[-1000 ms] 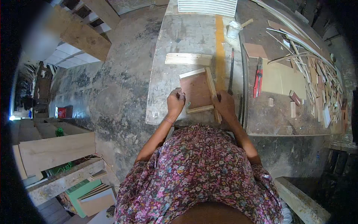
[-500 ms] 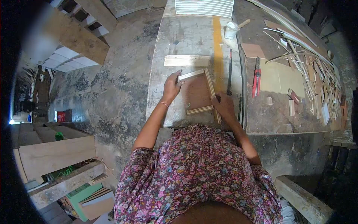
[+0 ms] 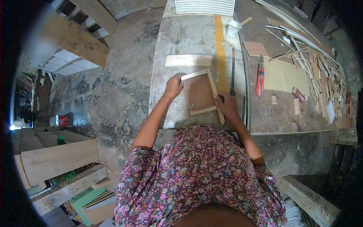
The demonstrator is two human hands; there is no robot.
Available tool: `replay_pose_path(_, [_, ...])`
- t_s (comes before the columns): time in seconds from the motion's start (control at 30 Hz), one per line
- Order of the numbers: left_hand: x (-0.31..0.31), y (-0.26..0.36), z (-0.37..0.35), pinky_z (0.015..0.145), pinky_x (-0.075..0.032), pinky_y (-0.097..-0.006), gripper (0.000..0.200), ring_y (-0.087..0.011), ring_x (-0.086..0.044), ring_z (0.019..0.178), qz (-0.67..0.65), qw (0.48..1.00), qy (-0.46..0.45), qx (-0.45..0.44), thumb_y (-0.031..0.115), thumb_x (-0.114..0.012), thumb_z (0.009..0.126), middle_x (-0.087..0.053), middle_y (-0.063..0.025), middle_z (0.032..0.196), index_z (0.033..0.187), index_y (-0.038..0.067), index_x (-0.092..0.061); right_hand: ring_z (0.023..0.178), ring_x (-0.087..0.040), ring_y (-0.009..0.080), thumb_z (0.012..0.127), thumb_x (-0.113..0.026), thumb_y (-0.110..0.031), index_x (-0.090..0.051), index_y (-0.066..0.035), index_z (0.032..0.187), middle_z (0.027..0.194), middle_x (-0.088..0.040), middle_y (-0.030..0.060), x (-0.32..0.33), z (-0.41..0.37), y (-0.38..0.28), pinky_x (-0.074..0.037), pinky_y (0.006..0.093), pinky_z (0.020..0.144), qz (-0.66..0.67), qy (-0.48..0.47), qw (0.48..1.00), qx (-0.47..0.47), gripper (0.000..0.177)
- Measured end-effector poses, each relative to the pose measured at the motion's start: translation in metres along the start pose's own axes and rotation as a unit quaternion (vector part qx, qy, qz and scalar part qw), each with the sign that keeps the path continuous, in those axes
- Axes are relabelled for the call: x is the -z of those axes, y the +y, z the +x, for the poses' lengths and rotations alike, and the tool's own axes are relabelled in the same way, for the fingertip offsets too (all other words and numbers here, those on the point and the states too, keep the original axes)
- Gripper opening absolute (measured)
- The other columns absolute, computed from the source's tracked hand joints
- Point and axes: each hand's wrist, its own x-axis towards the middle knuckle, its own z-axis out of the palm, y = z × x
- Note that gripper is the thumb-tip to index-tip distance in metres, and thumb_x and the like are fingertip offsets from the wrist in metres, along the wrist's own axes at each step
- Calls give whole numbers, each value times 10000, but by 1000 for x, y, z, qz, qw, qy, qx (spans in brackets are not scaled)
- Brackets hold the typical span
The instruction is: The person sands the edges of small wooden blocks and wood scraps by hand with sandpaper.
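1. Panel (image 3: 198, 92) is lying flat by tabletop's (image 3: 189, 34) near edge.
2. L hand (image 3: 174, 86) is pinching far strip's (image 3: 193, 75) left end, fingers curled shut.
3. R hand (image 3: 227, 106) is pressing side strip (image 3: 214, 90); grip unclear.
4. Strip stack (image 3: 189, 60) is lying just beyond.

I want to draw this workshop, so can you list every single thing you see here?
brown board: one, reddish brown, flat on the bench between the hands
wood strips: three, pale, along the board's far, right and near edges
strip bundle: one, pale, just beyond the board
slatted panel: one, white, far end of the bench
cup: one, white, stick in it, near the slatted panel
red tool: one, red, right of the board
tan sheet: one, tan, beside the red tool
offcuts: many, pale, heaped at far right
bench: one, grey
left hand: at the board's far left corner, touching a strip
right hand: on the right-edge strip
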Motion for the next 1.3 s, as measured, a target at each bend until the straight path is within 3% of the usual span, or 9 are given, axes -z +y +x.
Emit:
replay_pose_path(0.17, [3,5,1,766,-461,-394,267,-342,-577,882,6,1000,-8,2,32,-606,713,-608,-170,948,979,48,-606,719,-602,342,810,-579,-343,-600,5,866,771,-610,190,1,4,2,-465,408,652,7,-29,999,-38,352])
replay_pose_path(0.37, [3,5,0,788,-456,-387,296,-335,-570,912,-3,1000,-13,4,3,-600,696,-604,-160,983,989,39,-601,711,-609,315,784,-612,-314,-607,2,892,769,-618,184,10,5,-1,-469,399,666,23,-58,998,-33,334])
replay_pose_path(0.5, [5,8,0,800,-452,-387,309,-334,-564,927,-15,1000,-19,12,-6,-586,687,-600,-159,999,993,38,-598,704,-604,324,750,-636,-294,-601,15,838,755,-610,191,12,2,-9,-468,396,658,14,-43,998,-35,323])
replay_pose_path(0.6, [3,2,0,724,-473,-363,320,-316,-604,824,12,1000,-11,-15,15,-635,710,-613,-177,938,1026,40,-592,706,-600,332,727,-650,-286,-590,17,796,754,-606,194,6,4,-3,-466,399,656,-20,-41,998,-45,317])
replay_pose_path(0.7, [2,1,1,802,-451,-391,312,-339,-565,921,-8,999,-28,22,-12,-576,689,-602,-162,986,996,43,-598,713,-596,341,713,-654,-286,-585,10,778,754,-605,194,6,2,-3,-463,409,658,-59,-35,997,-31,311])
replay_pose_path(0.87, [6,8,1,797,-451,-394,315,-340,-566,917,1,999,-26,17,-13,-558,688,-601,-166,979,995,48,-600,645,-587,339,695,-630,-268,-566,17,736,675,-582,193,6,-6,-6,-446,408,594,-71,-6,997,-19,295])
replay_pose_path(1.07, [3,0,2,744,-466,-376,307,-323,-593,845,23,999,-20,-8,20,-604,713,-613,-169,932,1017,62,-599,688,-588,339,707,-652,-319,-605,-26,773,737,-603,173,10,-12,-12,-456,432,649,-88,-16,996,-29,304])
replay_pose_path(1.2, [4,2,2,726,-472,-363,309,-311,-604,825,31,999,-20,-12,34,-631,726,-618,-165,927,1031,64,-596,665,-601,317,697,-626,-239,-586,11,769,707,-602,180,6,-14,0,-461,385,615,-62,9,998,0,264])
replay_pose_path(1.3, [2,2,2,762,-460,-400,292,-349,-580,873,-5,1000,-18,15,10,-559,699,-610,-180,925,981,65,-612,659,-609,300,694,-627,-224,-604,12,774,703,-610,178,2,-13,9,-469,371,618,-63,12,998,0,250])
